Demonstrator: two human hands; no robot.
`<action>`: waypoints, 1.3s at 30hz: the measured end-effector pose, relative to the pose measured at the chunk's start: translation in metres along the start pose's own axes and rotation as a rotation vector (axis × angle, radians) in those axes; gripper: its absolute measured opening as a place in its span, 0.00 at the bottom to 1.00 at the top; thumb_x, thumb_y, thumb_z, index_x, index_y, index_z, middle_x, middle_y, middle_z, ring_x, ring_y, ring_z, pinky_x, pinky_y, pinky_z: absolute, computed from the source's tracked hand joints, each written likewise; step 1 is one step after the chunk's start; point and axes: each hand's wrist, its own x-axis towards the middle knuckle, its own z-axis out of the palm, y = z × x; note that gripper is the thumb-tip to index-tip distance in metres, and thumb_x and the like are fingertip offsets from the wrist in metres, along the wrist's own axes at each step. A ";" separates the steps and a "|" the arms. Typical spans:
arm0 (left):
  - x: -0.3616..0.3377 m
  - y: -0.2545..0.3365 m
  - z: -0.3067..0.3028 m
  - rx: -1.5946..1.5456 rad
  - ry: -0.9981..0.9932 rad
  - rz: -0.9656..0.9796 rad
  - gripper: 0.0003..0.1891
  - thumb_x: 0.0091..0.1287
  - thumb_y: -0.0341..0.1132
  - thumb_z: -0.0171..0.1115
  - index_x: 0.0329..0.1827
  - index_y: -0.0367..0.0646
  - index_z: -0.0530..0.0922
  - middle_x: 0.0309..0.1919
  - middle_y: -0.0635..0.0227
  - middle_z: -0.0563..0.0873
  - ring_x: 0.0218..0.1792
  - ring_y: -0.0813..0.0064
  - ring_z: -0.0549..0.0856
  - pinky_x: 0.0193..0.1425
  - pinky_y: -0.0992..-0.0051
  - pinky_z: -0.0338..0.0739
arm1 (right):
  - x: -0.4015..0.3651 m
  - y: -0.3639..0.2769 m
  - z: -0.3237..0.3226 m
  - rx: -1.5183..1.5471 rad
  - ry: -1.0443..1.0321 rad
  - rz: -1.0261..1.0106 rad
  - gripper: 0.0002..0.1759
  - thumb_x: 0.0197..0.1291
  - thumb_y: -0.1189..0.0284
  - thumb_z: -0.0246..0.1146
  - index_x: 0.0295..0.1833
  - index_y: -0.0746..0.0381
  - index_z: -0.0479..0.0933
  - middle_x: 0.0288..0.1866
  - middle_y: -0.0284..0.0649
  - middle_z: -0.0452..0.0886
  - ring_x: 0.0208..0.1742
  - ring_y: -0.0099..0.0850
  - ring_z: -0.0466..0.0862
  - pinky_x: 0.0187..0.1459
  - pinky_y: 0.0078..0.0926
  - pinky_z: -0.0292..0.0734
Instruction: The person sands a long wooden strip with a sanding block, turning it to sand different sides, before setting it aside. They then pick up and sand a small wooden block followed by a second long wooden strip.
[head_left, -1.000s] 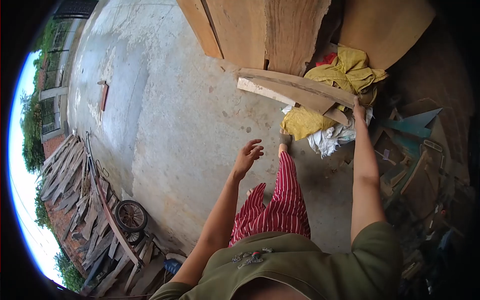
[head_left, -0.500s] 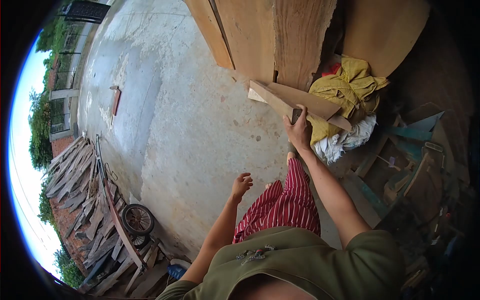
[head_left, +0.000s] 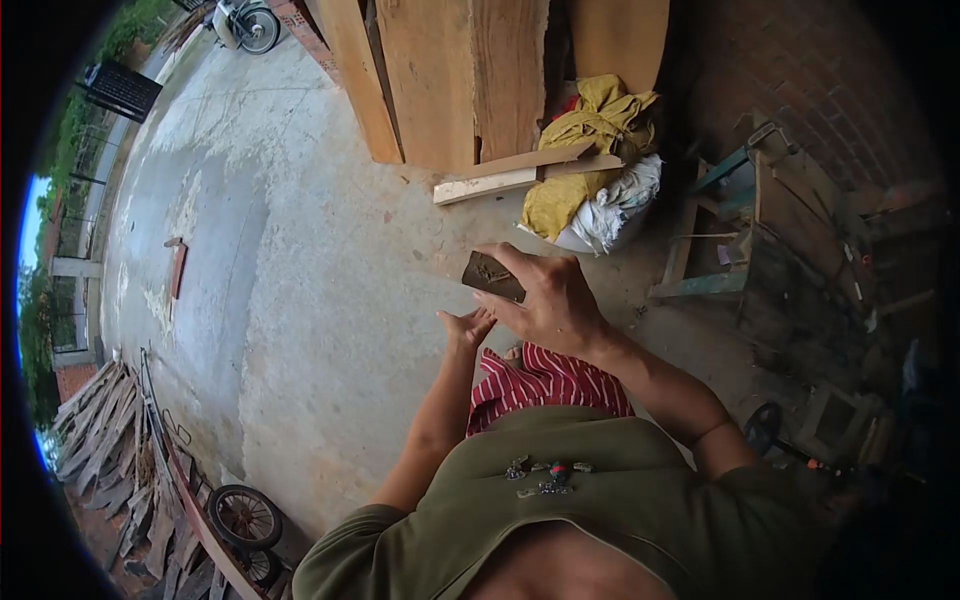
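Note:
My right hand (head_left: 550,300) is closed on a small dark brown rectangular block (head_left: 492,276), gripped between the thumb and fingers in front of my body. Light brown marks or crumbs show on the face of the block, whose exact kind I cannot tell. Just below it, my left hand (head_left: 468,326) is held open, thumb out to the side, its fingertips overlapping the right thumb in this view. Beyond both hands, two wooden boards (head_left: 487,186) rest on the floor against a yellow cloth bundle (head_left: 556,203).
Tall wooden panels (head_left: 425,90) stand at the top beside a white sack (head_left: 630,205). To the right is a worn wooden frame with green parts (head_left: 715,283). A wheeled cart (head_left: 246,517) and stacked wood pieces (head_left: 100,450) lie at lower left. A motorbike (head_left: 255,28) is far off.
My right hand has come away from the boards, bringing the dark block back toward my body. My left hand has risen to meet it. The view has swung to the right.

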 end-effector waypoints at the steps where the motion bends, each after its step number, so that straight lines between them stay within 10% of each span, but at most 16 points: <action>1: 0.031 0.005 -0.052 -0.337 0.035 -0.164 0.71 0.51 0.88 0.36 0.77 0.25 0.36 0.77 0.41 0.54 0.76 0.46 0.60 0.77 0.47 0.59 | -0.021 -0.018 -0.011 0.027 -0.029 0.095 0.24 0.54 0.70 0.71 0.56 0.65 0.76 0.37 0.51 0.86 0.33 0.42 0.88 0.33 0.32 0.81; 7: 0.006 -0.005 -0.172 -0.102 0.262 -0.437 0.35 0.71 0.63 0.44 0.65 0.41 0.73 0.63 0.57 0.79 0.64 0.53 0.78 0.66 0.49 0.74 | -0.138 -0.058 -0.033 0.113 -0.107 0.241 0.24 0.58 0.66 0.72 0.56 0.66 0.77 0.34 0.51 0.86 0.31 0.38 0.88 0.35 0.33 0.80; 18: -0.041 -0.094 -0.140 -0.002 0.251 -0.329 0.27 0.60 0.52 0.57 0.57 0.44 0.74 0.56 0.60 0.82 0.57 0.55 0.82 0.65 0.52 0.76 | -0.340 -0.026 -0.147 0.117 0.114 0.413 0.26 0.57 0.64 0.73 0.58 0.66 0.77 0.45 0.51 0.86 0.45 0.37 0.88 0.46 0.33 0.82; 26: -0.062 -0.313 -0.030 0.396 0.230 -0.387 0.07 0.55 0.40 0.66 0.28 0.53 0.75 0.23 0.81 0.79 0.23 0.78 0.78 0.38 0.75 0.83 | -0.618 0.030 -0.293 -0.350 0.406 0.874 0.28 0.58 0.70 0.72 0.63 0.64 0.74 0.55 0.50 0.83 0.59 0.42 0.83 0.57 0.37 0.78; 33: -0.163 -0.522 0.099 0.773 -0.062 -0.322 0.09 0.55 0.36 0.71 0.32 0.47 0.78 0.39 0.70 0.78 0.42 0.72 0.79 0.58 0.64 0.80 | -0.783 0.116 -0.378 -0.024 0.877 0.893 0.41 0.63 0.73 0.67 0.78 0.58 0.56 0.72 0.49 0.69 0.62 0.40 0.81 0.63 0.37 0.78; 39: -0.130 -0.647 0.153 0.945 -0.210 -0.251 0.09 0.64 0.43 0.63 0.40 0.49 0.79 0.35 0.71 0.79 0.38 0.73 0.79 0.50 0.68 0.80 | -0.816 0.190 -0.448 -0.329 0.926 1.004 0.42 0.66 0.72 0.64 0.80 0.57 0.50 0.71 0.55 0.68 0.64 0.44 0.79 0.59 0.37 0.78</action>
